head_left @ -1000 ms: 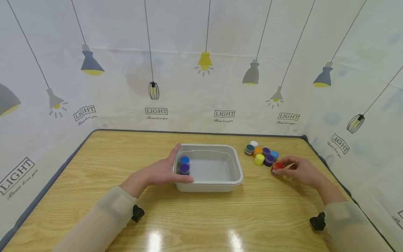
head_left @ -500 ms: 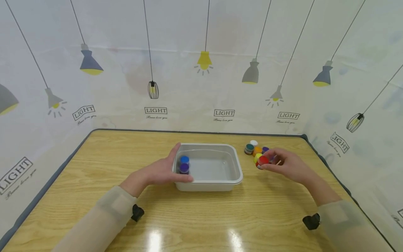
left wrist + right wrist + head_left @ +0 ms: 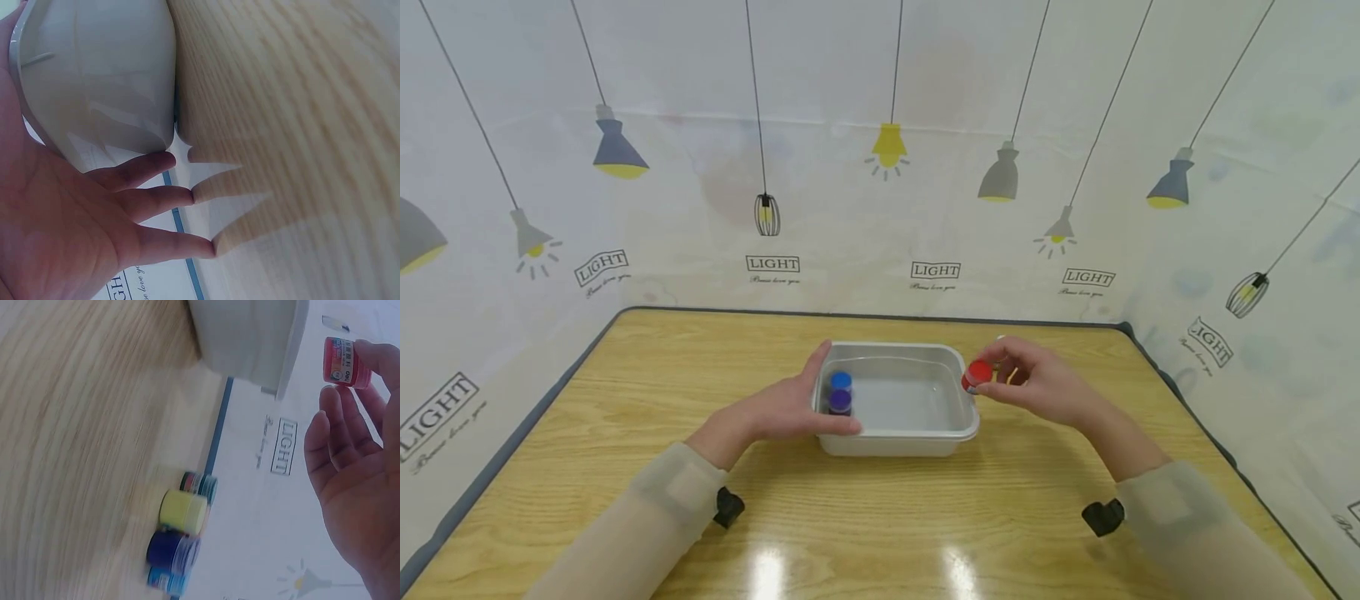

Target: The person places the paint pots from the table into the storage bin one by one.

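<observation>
My right hand (image 3: 1037,382) pinches a small red paint jar (image 3: 977,375) between thumb and fingers. The jar is at the right rim of a white plastic tub (image 3: 887,445) in the head view; the right wrist view shows its printed label side-on. At the tub's left end, my left hand (image 3: 775,410) rests against it, thumb along the front rim and index finger at the back corner. The other left fingers (image 3: 165,244) stretch straight, spread below the tub's wall in the left wrist view. Inside the tub, a blue-lidded jar (image 3: 841,382) stands behind a purple-lidded jar (image 3: 840,401).
Several more paint jars stand right of the tub, mostly hidden by my right hand in the head view. The right wrist view shows a teal jar (image 3: 200,486), a yellow jar (image 3: 182,511), a dark purple jar (image 3: 172,552) and a light blue jar (image 3: 167,581).
My right hand has lifted the red jar from the jar group and carried it left to the tub's right rim. The left hand and the tub have stayed in place.
</observation>
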The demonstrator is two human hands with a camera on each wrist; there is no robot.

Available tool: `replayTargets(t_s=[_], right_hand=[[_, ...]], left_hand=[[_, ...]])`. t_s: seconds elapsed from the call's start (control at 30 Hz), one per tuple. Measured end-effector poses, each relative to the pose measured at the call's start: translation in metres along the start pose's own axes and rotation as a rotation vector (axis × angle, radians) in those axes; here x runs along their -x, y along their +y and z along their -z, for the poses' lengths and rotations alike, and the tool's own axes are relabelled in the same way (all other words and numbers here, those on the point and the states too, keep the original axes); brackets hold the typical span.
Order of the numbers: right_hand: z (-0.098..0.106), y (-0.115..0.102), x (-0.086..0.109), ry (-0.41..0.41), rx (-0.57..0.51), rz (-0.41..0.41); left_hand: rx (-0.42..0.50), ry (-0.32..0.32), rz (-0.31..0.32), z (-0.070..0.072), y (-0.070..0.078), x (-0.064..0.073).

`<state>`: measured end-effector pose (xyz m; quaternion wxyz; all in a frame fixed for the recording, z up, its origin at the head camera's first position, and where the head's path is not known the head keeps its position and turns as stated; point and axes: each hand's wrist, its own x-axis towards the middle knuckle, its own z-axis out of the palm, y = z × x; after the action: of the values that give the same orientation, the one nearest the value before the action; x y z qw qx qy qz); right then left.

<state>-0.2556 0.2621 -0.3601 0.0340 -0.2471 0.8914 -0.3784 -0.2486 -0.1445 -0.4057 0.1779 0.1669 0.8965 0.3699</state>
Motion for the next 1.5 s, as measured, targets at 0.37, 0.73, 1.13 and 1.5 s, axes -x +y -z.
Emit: replayTargets(t_s=[0.37, 0.73, 1.13, 1.5], right_hand=[[-0.028, -0.020, -0.027, -0.079, -0.018, 0.043], [-0.059, -0.031, -0.061, -0.187, -0.027, 0.125], [-0.089, -0.050, -0.088, -0.318, -0.014, 0.105], [-0.105, -0.058, -0.099, -0.428, -0.010, 0.109]], left_hand=[[-0.005, -0.006, 0.008, 0.001, 0.000, 0.000], [-0.024, -0.015, 0.028, 0.002, 0.002, -0.001], [-0.036, -0.011, 0.016, 0.001, 0.003, 0.000], [-0.030, -0.016, 0.016, 0.000, 0.004, 0.000]])
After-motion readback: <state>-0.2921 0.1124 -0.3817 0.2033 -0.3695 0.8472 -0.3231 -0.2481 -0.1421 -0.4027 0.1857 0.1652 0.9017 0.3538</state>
